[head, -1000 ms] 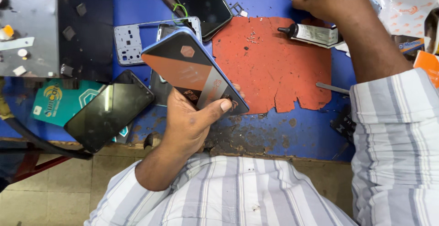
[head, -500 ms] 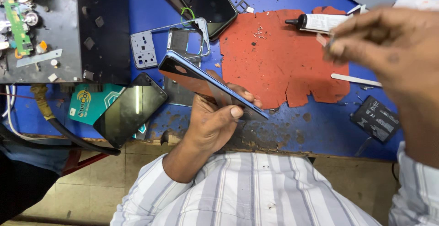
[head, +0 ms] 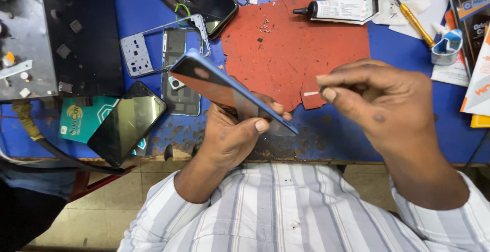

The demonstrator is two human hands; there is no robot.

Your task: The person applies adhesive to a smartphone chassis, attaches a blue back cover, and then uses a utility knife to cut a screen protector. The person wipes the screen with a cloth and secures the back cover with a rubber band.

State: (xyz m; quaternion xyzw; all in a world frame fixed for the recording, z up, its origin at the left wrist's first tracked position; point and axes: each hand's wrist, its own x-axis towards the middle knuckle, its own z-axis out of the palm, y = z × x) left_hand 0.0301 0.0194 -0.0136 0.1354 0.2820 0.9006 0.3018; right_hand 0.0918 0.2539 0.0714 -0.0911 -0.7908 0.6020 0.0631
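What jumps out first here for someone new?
The blue slab-shaped phone, held tilted in the left hand at the centre, just above the bench edge. Beside it, the right hand pinches a thin dark tool with a pale tip pointed toward the phone. Behind both lies the ragged red rubber mat on the blue worktop, with a white glue tube with a black nozzle at its top edge.

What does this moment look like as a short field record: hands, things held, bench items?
left hand: holds a blue phone tilted above the bench edge
right hand: pinches a thin tool with a pale tip, apart from the phone
surface: blue bench with a red mat
mat: glue tube at its far edge
left of phone: bare phone frame, dark screen panel
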